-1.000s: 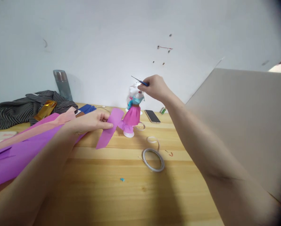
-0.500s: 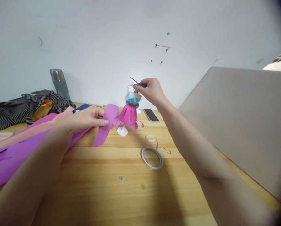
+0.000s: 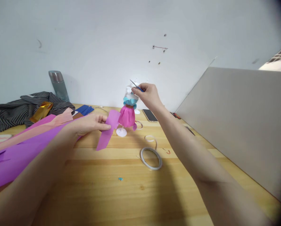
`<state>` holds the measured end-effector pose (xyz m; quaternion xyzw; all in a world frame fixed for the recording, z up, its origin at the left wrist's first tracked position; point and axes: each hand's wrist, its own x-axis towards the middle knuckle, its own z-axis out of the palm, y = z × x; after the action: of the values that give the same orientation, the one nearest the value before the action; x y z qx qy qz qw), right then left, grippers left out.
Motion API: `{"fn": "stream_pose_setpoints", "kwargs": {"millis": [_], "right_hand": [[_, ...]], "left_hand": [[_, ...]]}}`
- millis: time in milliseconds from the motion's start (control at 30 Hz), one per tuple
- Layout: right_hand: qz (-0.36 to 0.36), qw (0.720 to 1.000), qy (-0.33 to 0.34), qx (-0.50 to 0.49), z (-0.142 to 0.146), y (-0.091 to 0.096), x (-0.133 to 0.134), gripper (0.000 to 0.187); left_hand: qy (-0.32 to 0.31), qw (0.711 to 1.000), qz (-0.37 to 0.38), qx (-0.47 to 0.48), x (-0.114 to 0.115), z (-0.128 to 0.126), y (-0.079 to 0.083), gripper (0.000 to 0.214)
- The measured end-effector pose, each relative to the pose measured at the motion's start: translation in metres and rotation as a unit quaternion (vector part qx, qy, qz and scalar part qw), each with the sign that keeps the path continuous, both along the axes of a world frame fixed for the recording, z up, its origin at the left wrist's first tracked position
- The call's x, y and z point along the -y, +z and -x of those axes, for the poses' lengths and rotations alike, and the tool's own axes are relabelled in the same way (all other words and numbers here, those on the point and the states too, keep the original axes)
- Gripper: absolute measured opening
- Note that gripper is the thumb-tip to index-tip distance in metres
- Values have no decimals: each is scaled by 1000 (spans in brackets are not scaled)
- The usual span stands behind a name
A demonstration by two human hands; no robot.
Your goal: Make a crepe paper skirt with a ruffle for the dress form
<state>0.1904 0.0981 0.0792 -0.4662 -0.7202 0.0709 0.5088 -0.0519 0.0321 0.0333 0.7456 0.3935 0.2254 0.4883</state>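
Note:
My left hand (image 3: 93, 122) pinches a strip of purple crepe paper (image 3: 109, 127) between thumb and fingers, its lower end hanging over the table. In my right hand (image 3: 148, 92) are small scissors (image 3: 138, 88) with blue handles, gripped so that the thin dark tip points up and left. Behind the scissors stands a small figure in a bright pink skirt (image 3: 127, 116) with a teal collar (image 3: 130, 101), partly hidden by my right hand. Its round white base (image 3: 121, 132) rests on the table, just right of the paper strip.
A roll of white tape (image 3: 151, 158) lies on the wooden table (image 3: 102, 194), its loose end curling up. Purple sheets (image 3: 34, 141) and a striped cloth (image 3: 10, 110) cover the left side. A bottle (image 3: 58, 86), a phone (image 3: 150, 115) and a grey panel (image 3: 237, 119) are farther off.
My left hand has shifted right and slightly down with the paper strip. My right hand has lowered a little with the scissors. The view has shifted slightly.

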Motion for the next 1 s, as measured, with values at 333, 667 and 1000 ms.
{"fn": "stream_pose_setpoints", "kwargs": {"millis": [333, 667, 1000], "right_hand": [[-41, 981, 44, -184, -17, -35, 51, 37], [241, 882, 332, 232, 9, -100, 110, 19], [181, 869, 243, 391, 31, -131, 125, 26]], "left_hand": [[-5, 979, 124, 163, -19, -4, -31, 18], [26, 935, 24, 354, 2, 27, 12, 23], [24, 940, 83, 331, 11, -21, -7, 25]]}}
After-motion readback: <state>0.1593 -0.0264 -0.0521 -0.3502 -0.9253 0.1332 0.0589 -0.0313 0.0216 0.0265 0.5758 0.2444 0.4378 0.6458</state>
